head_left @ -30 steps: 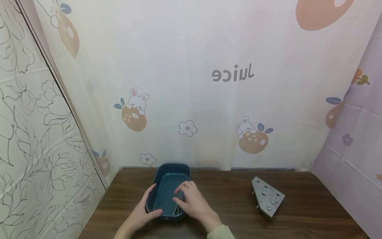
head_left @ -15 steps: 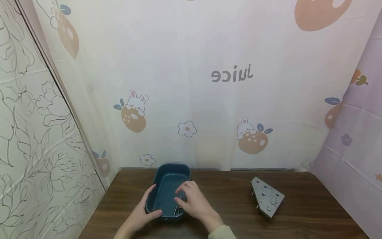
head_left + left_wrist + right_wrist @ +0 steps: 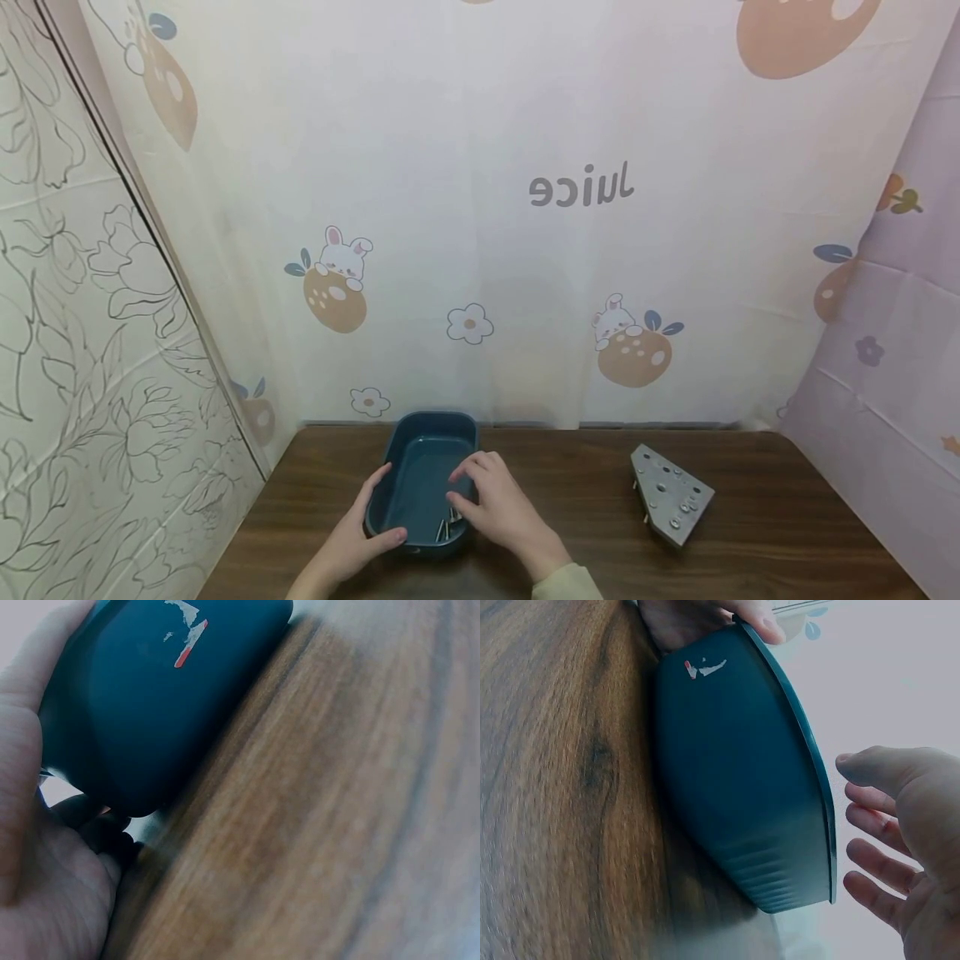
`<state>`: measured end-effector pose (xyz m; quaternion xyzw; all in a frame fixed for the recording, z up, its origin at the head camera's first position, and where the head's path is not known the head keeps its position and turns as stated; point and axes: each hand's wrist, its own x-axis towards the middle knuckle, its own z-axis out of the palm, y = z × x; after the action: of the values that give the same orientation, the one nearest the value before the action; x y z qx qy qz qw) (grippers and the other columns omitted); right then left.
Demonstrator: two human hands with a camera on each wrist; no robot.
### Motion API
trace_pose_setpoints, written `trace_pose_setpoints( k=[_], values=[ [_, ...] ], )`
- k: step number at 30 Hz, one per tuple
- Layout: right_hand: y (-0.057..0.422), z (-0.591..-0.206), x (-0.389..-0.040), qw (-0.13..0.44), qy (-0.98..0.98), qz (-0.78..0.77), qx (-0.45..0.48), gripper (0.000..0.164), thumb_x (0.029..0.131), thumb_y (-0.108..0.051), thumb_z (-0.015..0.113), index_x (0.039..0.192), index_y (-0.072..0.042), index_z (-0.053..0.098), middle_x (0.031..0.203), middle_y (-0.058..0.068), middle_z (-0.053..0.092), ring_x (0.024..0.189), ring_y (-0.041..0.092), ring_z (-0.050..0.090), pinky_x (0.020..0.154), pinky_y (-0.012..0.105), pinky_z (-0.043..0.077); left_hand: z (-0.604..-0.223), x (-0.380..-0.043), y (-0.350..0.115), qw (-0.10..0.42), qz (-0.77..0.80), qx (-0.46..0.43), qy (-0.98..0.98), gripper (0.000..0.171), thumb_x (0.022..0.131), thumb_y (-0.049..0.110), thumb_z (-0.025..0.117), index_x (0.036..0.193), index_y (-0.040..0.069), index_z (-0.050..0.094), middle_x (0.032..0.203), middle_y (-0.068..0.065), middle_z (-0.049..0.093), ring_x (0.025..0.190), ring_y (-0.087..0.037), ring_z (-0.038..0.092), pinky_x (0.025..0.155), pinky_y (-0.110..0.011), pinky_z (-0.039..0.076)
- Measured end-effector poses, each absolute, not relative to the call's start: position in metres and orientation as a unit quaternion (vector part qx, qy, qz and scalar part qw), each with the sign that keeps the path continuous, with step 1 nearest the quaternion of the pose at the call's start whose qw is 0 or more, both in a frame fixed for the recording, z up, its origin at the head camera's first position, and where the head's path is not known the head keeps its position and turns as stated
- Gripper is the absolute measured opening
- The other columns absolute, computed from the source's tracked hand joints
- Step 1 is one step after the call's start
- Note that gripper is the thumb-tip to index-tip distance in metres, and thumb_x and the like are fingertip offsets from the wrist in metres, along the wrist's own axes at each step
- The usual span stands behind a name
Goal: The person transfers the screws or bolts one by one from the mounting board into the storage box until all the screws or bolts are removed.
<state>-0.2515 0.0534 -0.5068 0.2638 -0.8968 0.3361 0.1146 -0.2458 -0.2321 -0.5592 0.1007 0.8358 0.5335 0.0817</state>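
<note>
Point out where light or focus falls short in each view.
Head: metal pieces in the blue tray too small to make out clearly; left wrist: tabletop blurred, tray dim; right wrist: backdrop washed out pale.

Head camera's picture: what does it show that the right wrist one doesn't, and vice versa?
Only the head view shows the silvery metal block with holes, the shiny metal pieces inside the dark teal rectangular dish, and the mirrored grey word Juice.

Only the right wrist view shows the torn white-and-red sticker scrap on the dish's outer wall.

Both show the dish, left hand, right hand and brown wood-grain table.
</note>
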Motion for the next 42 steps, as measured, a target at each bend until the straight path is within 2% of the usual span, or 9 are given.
trace_pose_setpoints(
  k=[7, 14, 19, 29, 36, 42],
  values=[
    [0.064, -0.508, -0.253, 0.127, -0.897, 0.327, 0.269, 0.018, 0.094, -0.035, 0.073, 0.108, -0.023, 0.07, 0.112, -0.011, 0.06, 0.106, 0.011, 0.05, 0.089, 0.032, 0.05, -0.562, -0.245, -0.234, 0.073, 0.536, 0.113, 0.834, 0.088, 0.091, 0.033, 0.075, 0.159, 0.039, 0.019, 0.165, -0.014, 0.02, 0.143, -0.043, 0.03, 0.102, -0.071, 0.034],
    [0.078, -0.508, -0.252, 0.141, -0.9, 0.319, 0.26, 0.019, 0.094, -0.034, 0.073, 0.107, -0.021, 0.07, 0.11, -0.011, 0.06, 0.106, 0.011, 0.05, 0.089, 0.034, 0.049, -0.563, -0.244, -0.235, 0.068, 0.529, 0.105, 0.839, 0.088, 0.09, 0.034, 0.075, 0.158, 0.043, 0.02, 0.164, -0.015, 0.023, 0.138, -0.044, 0.036, 0.099, -0.069, 0.038],
    [0.087, -0.512, -0.25, 0.142, -0.905, 0.32, 0.242, 0.017, 0.092, -0.032, 0.075, 0.105, -0.023, 0.07, 0.108, -0.011, 0.06, 0.105, 0.011, 0.05, 0.089, 0.036, 0.05, -0.561, -0.243, -0.235, 0.06, 0.516, 0.107, 0.848, 0.089, 0.089, 0.035, 0.075, 0.158, 0.042, 0.02, 0.165, -0.015, 0.022, 0.141, -0.048, 0.032, 0.099, -0.073, 0.036],
    [0.108, -0.516, -0.244, 0.162, -0.908, 0.315, 0.222, 0.019, 0.09, -0.034, 0.077, 0.106, -0.024, 0.071, 0.108, -0.016, 0.059, 0.106, 0.008, 0.05, 0.087, 0.036, 0.051, -0.559, -0.242, -0.234, 0.062, 0.511, 0.1, 0.852, 0.088, 0.089, 0.037, 0.075, 0.158, 0.044, 0.02, 0.165, -0.015, 0.022, 0.139, -0.047, 0.035, 0.098, -0.072, 0.037],
    [0.123, -0.514, -0.24, 0.185, -0.907, 0.316, 0.209, 0.019, 0.088, -0.032, 0.08, 0.103, -0.033, 0.068, 0.107, -0.019, 0.059, 0.106, 0.004, 0.05, 0.086, 0.034, 0.051, -0.559, -0.242, -0.232, 0.068, 0.513, 0.092, 0.851, 0.087, 0.09, 0.039, 0.075, 0.157, 0.046, 0.02, 0.164, -0.016, 0.023, 0.135, -0.045, 0.04, 0.097, -0.07, 0.04],
    [0.135, -0.513, -0.237, 0.213, -0.903, 0.306, 0.213, 0.022, 0.085, -0.027, 0.083, 0.103, -0.026, 0.07, 0.106, -0.016, 0.06, 0.106, 0.006, 0.05, 0.085, 0.033, 0.05, -0.558, -0.242, -0.233, 0.064, 0.511, 0.096, 0.852, 0.087, 0.09, 0.038, 0.075, 0.157, 0.044, 0.02, 0.164, -0.016, 0.023, 0.136, -0.045, 0.039, 0.098, -0.07, 0.039]
  ],
)
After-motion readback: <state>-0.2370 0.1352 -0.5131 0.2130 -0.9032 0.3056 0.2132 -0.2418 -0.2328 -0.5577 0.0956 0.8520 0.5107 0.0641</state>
